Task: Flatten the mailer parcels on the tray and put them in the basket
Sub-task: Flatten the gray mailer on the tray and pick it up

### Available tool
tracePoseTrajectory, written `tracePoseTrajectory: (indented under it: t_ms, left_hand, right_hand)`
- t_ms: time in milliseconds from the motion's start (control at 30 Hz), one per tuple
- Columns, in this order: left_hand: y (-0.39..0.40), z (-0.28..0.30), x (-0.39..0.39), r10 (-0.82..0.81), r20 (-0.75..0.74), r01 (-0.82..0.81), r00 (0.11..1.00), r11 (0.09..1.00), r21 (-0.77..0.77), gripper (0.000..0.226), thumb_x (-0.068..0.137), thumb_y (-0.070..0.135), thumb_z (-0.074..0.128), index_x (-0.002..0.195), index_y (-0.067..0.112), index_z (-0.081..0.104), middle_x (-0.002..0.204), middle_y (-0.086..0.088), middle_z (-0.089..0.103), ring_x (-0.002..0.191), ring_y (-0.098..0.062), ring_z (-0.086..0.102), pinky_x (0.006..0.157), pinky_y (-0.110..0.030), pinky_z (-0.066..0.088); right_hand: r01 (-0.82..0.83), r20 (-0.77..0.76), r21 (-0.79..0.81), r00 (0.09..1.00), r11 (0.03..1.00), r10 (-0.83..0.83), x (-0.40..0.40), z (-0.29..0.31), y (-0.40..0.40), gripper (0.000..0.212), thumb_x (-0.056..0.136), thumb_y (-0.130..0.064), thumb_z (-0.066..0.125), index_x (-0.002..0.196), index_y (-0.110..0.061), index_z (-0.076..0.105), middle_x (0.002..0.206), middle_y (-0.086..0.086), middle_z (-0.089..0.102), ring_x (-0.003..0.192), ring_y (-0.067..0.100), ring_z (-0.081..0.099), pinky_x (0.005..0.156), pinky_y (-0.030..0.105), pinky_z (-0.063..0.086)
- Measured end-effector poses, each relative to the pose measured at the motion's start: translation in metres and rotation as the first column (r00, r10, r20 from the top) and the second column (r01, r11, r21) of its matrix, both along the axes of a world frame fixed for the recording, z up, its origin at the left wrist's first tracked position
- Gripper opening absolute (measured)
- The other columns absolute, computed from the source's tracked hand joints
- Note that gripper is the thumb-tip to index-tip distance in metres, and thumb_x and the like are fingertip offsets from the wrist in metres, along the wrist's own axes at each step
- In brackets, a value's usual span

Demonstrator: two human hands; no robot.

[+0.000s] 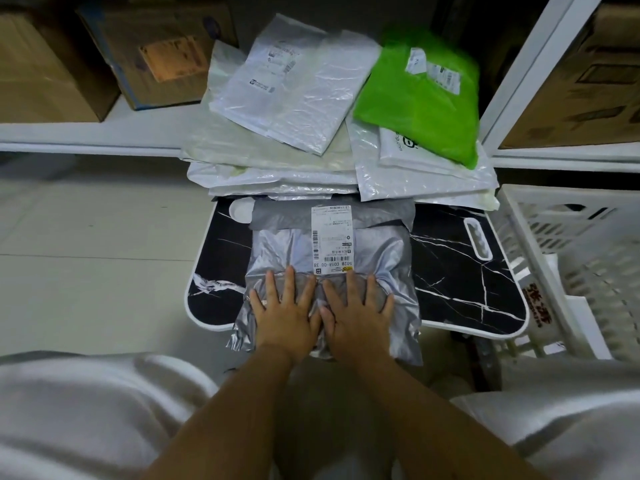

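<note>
A white slatted basket (568,258) stands at the right, its contents hidden. The black marble-patterned tray (464,271) on the tiled floor (86,244) carries a silver mailer parcel (329,271). Left hand (285,313) and right hand (356,317), fingers spread, press it flat. More mailers (294,98) lie stacked behind.

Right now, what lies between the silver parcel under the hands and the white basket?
In the head view, only bare black marbled tray lies between the silver parcel and the basket, including the tray's handle slot.

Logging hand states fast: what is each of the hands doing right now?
Left hand: open, fingers spread, pressing flat on the silver mailer.
Right hand: open, fingers spread, pressing the same mailer.
</note>
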State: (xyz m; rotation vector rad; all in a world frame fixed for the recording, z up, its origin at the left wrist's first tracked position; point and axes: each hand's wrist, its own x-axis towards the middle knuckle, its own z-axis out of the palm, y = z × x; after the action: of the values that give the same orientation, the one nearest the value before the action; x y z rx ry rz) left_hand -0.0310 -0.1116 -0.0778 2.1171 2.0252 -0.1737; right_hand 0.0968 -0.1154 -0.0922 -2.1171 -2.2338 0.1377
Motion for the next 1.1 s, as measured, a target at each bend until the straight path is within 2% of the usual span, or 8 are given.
tracePoseTrajectory:
  t_ms: [200, 267, 367, 467, 533, 633, 933, 1100]
  left_hand:
    - [0.002, 0.005, 0.001, 0.011, 0.006, -0.011, 1.000, 1.000, 0.001, 0.055, 0.098, 0.054, 0.010, 0.150, 0.039, 0.000, 0.161, -0.004, -0.009, 0.145, -0.038, -0.013, 0.113, -0.061, -0.004]
    - [0.005, 0.011, 0.004, 0.025, 0.009, -0.025, 1.000, 0.998, 0.060, 0.050, 0.099, 0.051, 0.014, 0.147, 0.039, 0.021, 0.159, -0.007, 0.011, 0.146, -0.036, 0.000, 0.114, -0.059, -0.001]
    - [0.019, 0.021, 0.015, 0.009, 0.051, -0.020, 0.999, 0.974, 0.226, 0.038, 0.099, 0.046, 0.023, 0.121, 0.030, 0.050, 0.138, -0.009, 0.041, 0.139, -0.028, 0.023, 0.114, -0.055, 0.009]
    - [0.034, 0.016, 0.022, 0.044, 0.111, -0.064, 0.993, 0.980, 0.188, 0.044, 0.100, 0.047, 0.021, 0.137, 0.028, 0.035, 0.152, -0.013, 0.020, 0.145, -0.033, 0.007, 0.116, -0.057, 0.002]
    - [0.039, 0.005, 0.020, 0.042, 0.101, -0.053, 0.994, 0.993, 0.105, 0.054, 0.099, 0.051, 0.013, 0.150, 0.035, 0.006, 0.160, -0.005, -0.009, 0.145, -0.036, -0.014, 0.113, -0.061, -0.005]
    - [0.042, -0.005, 0.015, 0.019, 0.067, -0.021, 0.998, 0.999, 0.030, 0.055, 0.098, 0.054, 0.008, 0.148, 0.043, -0.012, 0.159, 0.002, -0.020, 0.142, -0.038, -0.022, 0.109, -0.067, -0.006]
    - [0.044, -0.001, 0.016, 0.038, 0.091, -0.038, 0.995, 0.999, -0.009, 0.054, 0.098, 0.054, 0.011, 0.148, 0.045, -0.008, 0.159, 0.004, -0.016, 0.144, -0.034, -0.020, 0.110, -0.067, -0.005]
    - [0.048, 0.004, 0.013, 0.072, 0.102, -0.077, 0.992, 0.996, 0.039, 0.064, 0.094, 0.058, 0.019, 0.152, 0.033, 0.006, 0.160, 0.007, 0.005, 0.146, -0.028, 0.001, 0.113, -0.062, 0.005]
  right_hand:
    - [0.014, 0.006, 0.004, 1.000, 1.000, -0.014, 0.004, 0.007, 0.002, 0.054, 0.091, -0.054, 0.030, 0.130, -0.031, 0.059, 0.136, 0.005, 0.057, 0.125, 0.038, 0.051, 0.096, 0.064, 0.038]
    - [0.006, 0.015, 0.047, 1.000, 0.999, -0.007, 0.004, 0.015, 0.008, 0.053, 0.091, -0.052, 0.032, 0.124, -0.023, 0.062, 0.127, 0.004, 0.063, 0.115, 0.033, 0.057, 0.097, 0.057, 0.037]
    - [-0.001, 0.027, 0.192, 1.000, 0.981, -0.004, 0.006, 0.029, 0.030, 0.036, 0.092, -0.045, 0.043, 0.103, -0.020, 0.066, 0.107, 0.002, 0.066, 0.099, 0.024, 0.059, 0.097, 0.049, 0.033]
    - [-0.039, 0.015, 0.177, 0.999, 0.983, 0.037, 0.013, 0.031, 0.045, 0.041, 0.089, -0.043, 0.047, 0.124, -0.025, 0.057, 0.137, 0.007, 0.051, 0.129, 0.029, 0.043, 0.105, 0.054, 0.023]
    - [-0.082, 0.013, 0.040, 0.997, 0.996, 0.081, 0.019, 0.023, 0.047, 0.056, 0.093, -0.052, 0.025, 0.146, -0.036, 0.034, 0.159, 0.004, 0.021, 0.147, 0.033, 0.012, 0.112, 0.061, 0.005]
    - [-0.082, -0.023, -0.118, 0.997, 0.990, 0.080, 0.025, 0.013, 0.050, 0.064, 0.089, -0.063, 0.001, 0.150, -0.045, 0.007, 0.162, -0.001, -0.007, 0.146, 0.036, -0.013, 0.112, 0.063, -0.006]
    - [-0.077, -0.041, -0.206, 0.997, 0.976, 0.070, 0.024, 0.021, 0.055, 0.059, 0.096, -0.061, 0.017, 0.151, -0.044, 0.005, 0.162, -0.005, -0.004, 0.147, 0.033, -0.010, 0.113, 0.063, -0.003]
    - [-0.006, -0.023, -0.160, 1.000, 0.987, 0.003, 0.022, 0.024, 0.062, 0.070, 0.094, -0.064, 0.022, 0.153, -0.030, 0.009, 0.160, -0.010, 0.012, 0.146, 0.025, 0.007, 0.113, 0.058, 0.011]
